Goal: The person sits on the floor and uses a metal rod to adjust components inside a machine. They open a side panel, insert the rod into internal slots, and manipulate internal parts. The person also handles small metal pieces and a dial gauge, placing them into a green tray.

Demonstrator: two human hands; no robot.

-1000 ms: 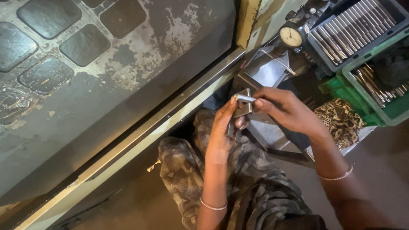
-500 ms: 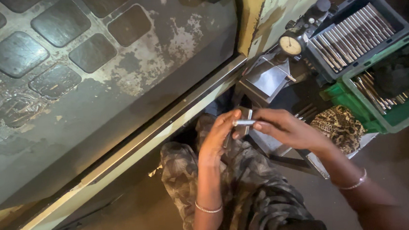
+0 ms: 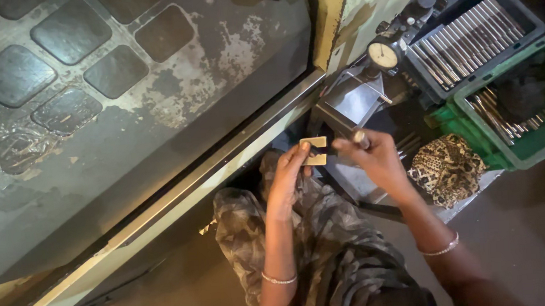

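Note:
My left hand (image 3: 289,174) pinches a small flat tan gauge block (image 3: 315,150) by its near edge, held upright in front of me. My right hand (image 3: 374,159) grips a short shiny metal pin (image 3: 360,137) just right of the block, its tip close to the block. Both hands hover over my lap, in front of a metal stand with a dial gauge (image 3: 383,55). Bangles circle both wrists.
A grey tray (image 3: 533,27) of metal pins stands at the top right, a green crate (image 3: 537,149) with more pins below it. A leopard-print cloth (image 3: 447,167) lies on the bench. A worn machine panel (image 3: 125,118) fills the left.
The hands have drifted apart slightly and lowered in view; the tan block now shows flat in the left hand, and the pin has turned end-on in the right hand.

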